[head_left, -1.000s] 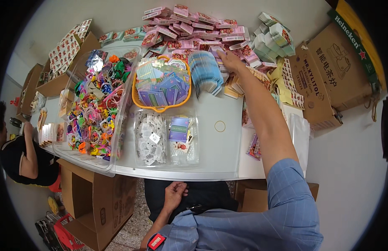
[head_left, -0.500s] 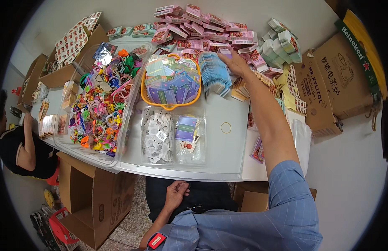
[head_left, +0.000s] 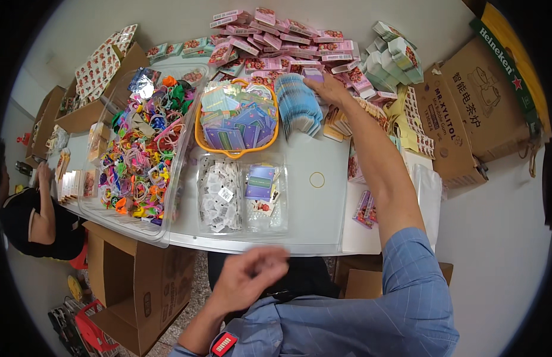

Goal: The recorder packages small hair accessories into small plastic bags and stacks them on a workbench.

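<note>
At the far side of the table, my right hand (head_left: 331,90) has its fingers closed at a small purple card (head_left: 313,75). A fanned row of blue cards (head_left: 298,106) lies just left of that hand. Under my right wrist are tan-edged cards (head_left: 337,124), partly hidden by the arm. My left hand (head_left: 252,278) is raised in front of the table's near edge, fingers curled and smeared by motion; nothing can be made out in it. An orange-rimmed basket (head_left: 234,154) of purple and green cards stands left of the blue ones.
A big clear tub (head_left: 169,238) of colourful trinkets stands left. A clear two-part tray (head_left: 244,232) holds small white packets and cards. Pink boxes (head_left: 288,44) are heaped behind. A rubber band (head_left: 317,179) lies on the table. Another person (head_left: 41,217) works at far left.
My left hand has risen from my lap toward the table edge. My right hand stays at the purple card. The whole view has shifted slightly.
</note>
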Demonstrator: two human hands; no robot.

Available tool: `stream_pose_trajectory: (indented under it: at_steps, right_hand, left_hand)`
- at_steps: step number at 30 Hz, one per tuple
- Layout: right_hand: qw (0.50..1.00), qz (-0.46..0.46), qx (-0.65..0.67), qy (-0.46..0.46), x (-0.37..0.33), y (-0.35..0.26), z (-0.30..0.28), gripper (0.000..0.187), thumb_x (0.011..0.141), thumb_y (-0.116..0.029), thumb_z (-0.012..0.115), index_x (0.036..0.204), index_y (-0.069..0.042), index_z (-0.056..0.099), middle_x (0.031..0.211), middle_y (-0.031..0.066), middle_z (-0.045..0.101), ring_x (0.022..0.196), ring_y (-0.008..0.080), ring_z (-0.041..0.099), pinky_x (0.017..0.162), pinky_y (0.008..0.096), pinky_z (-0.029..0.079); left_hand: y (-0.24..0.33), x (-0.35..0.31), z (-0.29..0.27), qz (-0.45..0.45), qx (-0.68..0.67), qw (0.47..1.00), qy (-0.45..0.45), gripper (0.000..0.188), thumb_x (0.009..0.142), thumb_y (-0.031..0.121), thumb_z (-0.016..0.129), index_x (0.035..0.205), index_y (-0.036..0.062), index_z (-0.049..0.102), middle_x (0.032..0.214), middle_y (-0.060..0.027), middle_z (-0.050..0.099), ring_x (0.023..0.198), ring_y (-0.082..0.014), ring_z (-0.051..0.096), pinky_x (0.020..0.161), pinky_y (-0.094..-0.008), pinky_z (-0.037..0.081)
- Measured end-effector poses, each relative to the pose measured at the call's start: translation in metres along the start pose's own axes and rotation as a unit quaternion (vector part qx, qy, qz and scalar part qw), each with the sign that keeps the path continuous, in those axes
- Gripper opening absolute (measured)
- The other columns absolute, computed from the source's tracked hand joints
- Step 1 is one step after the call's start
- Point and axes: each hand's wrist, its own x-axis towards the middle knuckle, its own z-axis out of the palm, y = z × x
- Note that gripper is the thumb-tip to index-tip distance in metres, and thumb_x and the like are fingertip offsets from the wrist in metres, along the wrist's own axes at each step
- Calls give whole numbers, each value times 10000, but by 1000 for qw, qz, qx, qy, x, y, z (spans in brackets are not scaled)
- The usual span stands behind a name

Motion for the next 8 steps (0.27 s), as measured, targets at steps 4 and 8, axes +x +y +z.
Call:
stream_pose_trajectory:
  at_steps: [4, 8]
  right_hand:
    - [999, 7, 28, 18, 0, 6, 14, 976, 868, -611, 658, 1531, 21, 322, 1388, 305, 549, 1285, 369, 563, 1075, 387, 435]
    - [999, 5, 29, 23, 31, 47, 24, 885, 917, -549, 627, 1545, -10, 315, 1372, 228, 594, 1285, 362, 566, 1089, 364, 421]
  left_hand:
    - [58, 117, 18, 246, 228, 919, 208, 652, 862, 260, 792, 1359, -45, 501, 1193, -250, 643, 1072, -332, 647, 934, -399, 499]
    - [61, 223, 38, 80, 204, 957, 191, 898, 862, 443, 761, 1509, -20, 345, 1464, -285, 473, 1363, -447, 453, 1150, -437, 342]
